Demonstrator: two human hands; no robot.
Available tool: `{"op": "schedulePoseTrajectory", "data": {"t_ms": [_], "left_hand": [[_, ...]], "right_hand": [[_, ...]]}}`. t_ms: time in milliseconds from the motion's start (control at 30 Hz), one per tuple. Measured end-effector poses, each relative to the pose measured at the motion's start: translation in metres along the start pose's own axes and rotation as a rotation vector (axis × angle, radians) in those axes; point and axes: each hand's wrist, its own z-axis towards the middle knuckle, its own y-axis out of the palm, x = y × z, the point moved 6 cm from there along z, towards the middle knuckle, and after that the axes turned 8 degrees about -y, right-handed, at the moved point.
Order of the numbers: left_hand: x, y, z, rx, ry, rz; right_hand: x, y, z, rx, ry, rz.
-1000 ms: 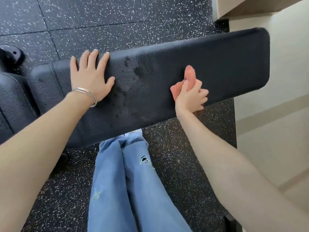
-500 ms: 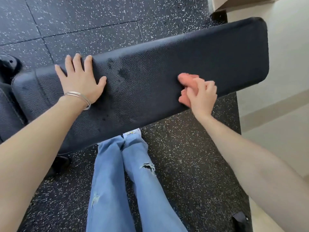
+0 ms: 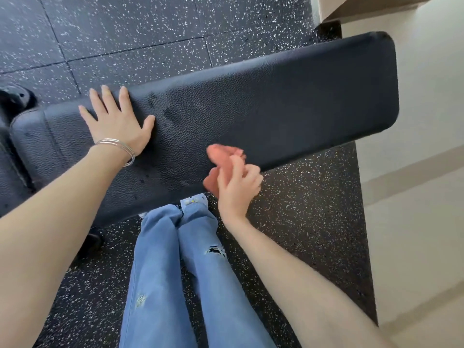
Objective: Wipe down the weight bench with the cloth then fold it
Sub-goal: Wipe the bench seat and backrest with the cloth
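The black padded weight bench (image 3: pixel 288 101) runs across the view from lower left to upper right, with dark wet spots near its middle. My left hand (image 3: pixel 116 121) lies flat on the pad's left part, fingers spread, bracelets on the wrist. My right hand (image 3: pixel 237 185) grips a bunched salmon-pink cloth (image 3: pixel 218 156) against the pad's near edge, close to the middle. Most of the cloth is hidden in my fingers.
Black speckled rubber floor (image 3: pixel 308 222) surrounds the bench. A beige wall (image 3: pixel 414 172) stands close to the bench's right end. My legs in blue jeans (image 3: pixel 180 272) stand below the near edge. Another black pad (image 3: pixel 15 172) adjoins at the left.
My right hand has dragged the cloth leftward and toward the near edge of the pad. My left hand stays flat on the left part; the view has shifted a little.
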Motion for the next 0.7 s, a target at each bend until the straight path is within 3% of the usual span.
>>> {"op": "schedulePoseTrajectory", "data": {"t_ms": [100,167,333,467,567,700], "left_hand": [[-0.001,0.001,0.001,-0.003,0.011,0.018],[-0.001,0.002,0.001,0.003,0.011,0.025],[0.003,0.005,0.001,-0.004,-0.026,0.015],[0.003,0.005,0.002,-0.006,-0.039,0.004],[0.000,0.006,0.002,0.002,-0.026,0.011],[-0.004,0.002,0.001,0.010,0.008,0.005]], "right_hand": [[0.001,-0.001,0.003,-0.220,-0.313,-0.065],[0.014,-0.017,0.030,-0.210,-0.351,-0.113],[0.074,-0.057,0.122,0.085,0.244,-0.123],[0.051,-0.042,0.113,0.134,0.307,-0.174],[-0.004,-0.010,0.062,0.074,0.083,-0.220],[-0.085,0.039,-0.024,-0.241,-0.554,-0.345]]}}
